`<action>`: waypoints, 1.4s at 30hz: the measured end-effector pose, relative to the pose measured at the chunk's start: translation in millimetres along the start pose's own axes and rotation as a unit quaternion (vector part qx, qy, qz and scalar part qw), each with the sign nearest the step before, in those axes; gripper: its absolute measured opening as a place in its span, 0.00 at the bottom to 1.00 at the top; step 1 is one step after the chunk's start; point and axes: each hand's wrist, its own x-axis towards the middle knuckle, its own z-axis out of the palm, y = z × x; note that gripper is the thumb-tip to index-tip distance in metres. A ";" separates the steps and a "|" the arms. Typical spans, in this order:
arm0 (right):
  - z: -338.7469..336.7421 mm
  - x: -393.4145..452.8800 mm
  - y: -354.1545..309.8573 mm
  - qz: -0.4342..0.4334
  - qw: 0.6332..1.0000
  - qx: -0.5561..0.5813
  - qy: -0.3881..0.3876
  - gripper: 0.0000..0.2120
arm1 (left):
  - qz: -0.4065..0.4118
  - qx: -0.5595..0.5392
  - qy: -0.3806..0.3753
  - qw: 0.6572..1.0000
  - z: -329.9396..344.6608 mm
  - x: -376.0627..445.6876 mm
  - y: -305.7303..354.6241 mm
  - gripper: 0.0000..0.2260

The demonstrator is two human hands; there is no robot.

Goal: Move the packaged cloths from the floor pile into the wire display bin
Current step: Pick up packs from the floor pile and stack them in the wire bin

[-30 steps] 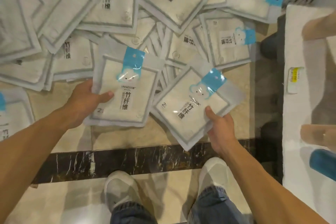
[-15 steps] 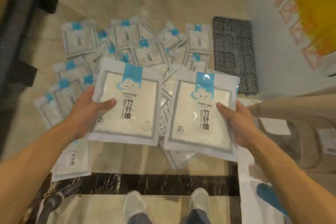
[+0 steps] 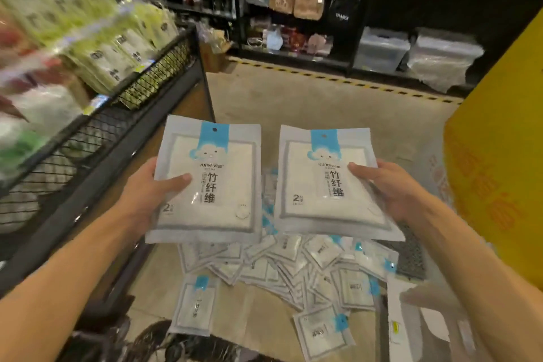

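1. Status: my left hand [image 3: 147,194] grips one packaged cloth [image 3: 207,182] by its left edge, thumb across the front, fingers curled behind. My right hand [image 3: 390,188] grips a second packaged cloth [image 3: 329,182] by its right edge in the same manner.
2. Change: a second ago both packs were just above the floor pile [image 3: 293,270], with my view pointing straight down. Now I have both raised to chest height, upright and side by side, and my view has lifted to take in the aisle.
3. Location: the pile lies on the floor below and behind the two packs. The wire display bin [image 3: 123,114] stands to the left, running from near to far, already stocked with other goods.
4. Meaning: pickup is complete for these two units. The remaining step, as I judge it, is a swing left over the bin rim, then release.
5. Remaining work: many packs are still on the floor.
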 end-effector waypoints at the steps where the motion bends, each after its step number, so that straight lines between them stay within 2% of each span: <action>1: 13.9 -16.6 -23.1 -0.011 1.000 -0.005 -0.014 0.14 | 0.010 -0.010 0.009 1.000 -14.2 -18.9 22.7 0.21; 4: 58.9 -61.6 -85.9 -0.045 0.997 -0.018 -0.065 0.10 | 0.045 -0.030 0.025 0.998 -61.1 -71.9 83.1 0.29; 5: 73.7 -75.9 -102.5 -0.055 0.995 -0.021 -0.080 0.09 | 0.054 -0.028 0.035 0.998 -76.9 -87.5 97.0 0.29; 9: 135.3 -125.8 -153.1 -0.074 0.986 -0.031 -0.143 0.05 | 0.078 -0.065 0.099 0.990 -131.9 -152.5 138.4 0.17; 13: 188.1 -164.9 -180.7 -0.097 0.965 -0.048 -0.241 0.07 | 0.095 -0.089 0.170 0.977 -176.0 -221.5 157.9 0.14; 16: 222.4 -189.6 -190.5 -0.131 0.948 -0.081 -0.278 0.05 | 0.113 -0.096 0.241 0.959 -197.2 -277.2 159.5 0.13; 18: 243.5 -204.0 -188.1 -0.140 0.937 -0.088 -0.307 0.08 | 0.122 -0.096 0.280 0.947 -203.4 -316.0 153.8 0.11; 21: 271.5 -221.5 -174.4 -0.132 0.913 -0.099 -0.373 0.29 | 0.120 -0.097 0.333 0.930 -208.5 -371.3 137.1 0.11; 22: 279.4 -229.5 -169.2 -0.121 0.903 -0.108 -0.398 0.27 | 0.118 -0.109 0.350 0.923 -210.3 -388.6 130.5 0.12; 26: 308.5 -261.8 -146.0 -0.136 0.863 -0.160 -0.460 0.10 | 0.085 -0.166 0.409 0.893 -218.7 -455.0 99.4 0.15; 31: 343.4 -305.3 -102.2 -0.136 0.817 -0.191 -0.526 0.07 | 0.052 -0.187 0.463 0.865 -230.9 -530.2 53.6 0.16; 35: 372.6 -339.5 -68.9 -0.118 0.790 -0.222 -0.559 0.10 | 0.048 -0.203 0.486 0.849 -244.0 -579.3 18.5 0.18; 42: 424.3 -387.7 -17.9 -0.097 0.780 -0.233 -0.572 0.06 | 0.043 -0.233 0.504 0.831 -293.3 -624.6 -39.6 0.17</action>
